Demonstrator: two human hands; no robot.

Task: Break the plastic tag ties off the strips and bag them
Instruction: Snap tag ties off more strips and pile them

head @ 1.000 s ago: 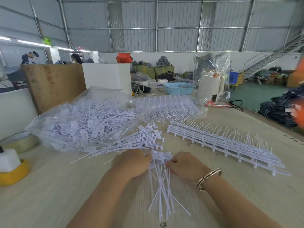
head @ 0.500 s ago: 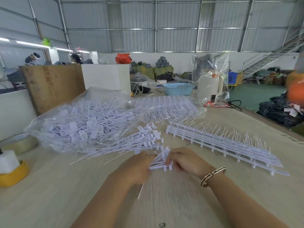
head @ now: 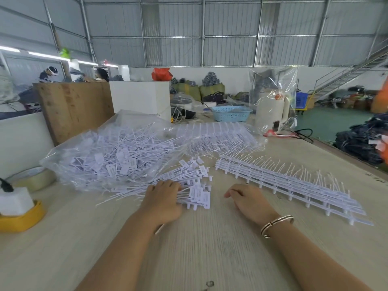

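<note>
White loose tag ties (head: 189, 185) lie fanned under the flat left hand (head: 162, 199); right hand (head: 249, 199) relaxed, empty.

My hands: 2, left (head: 162, 201) and right (head: 249, 199), w/ 1 bangle (head: 277, 225) on the right wrist. Bags (head: 117, 152) of ties: 2 that I can make out, both past the left hand. Loose ties (head: 193, 185): 1 heap just by the left hand, too many to count. Strips (head: 294, 185): 1 stack right of that heap, approx 4–5 rails, can't tell exactly. Tape rolls left of the bags: 2, clear (head: 31, 178) and yellow (head: 23, 217). Basket (head: 231, 113) beyond the bags: 1. Kettle (head: 270, 110): 1.
</note>
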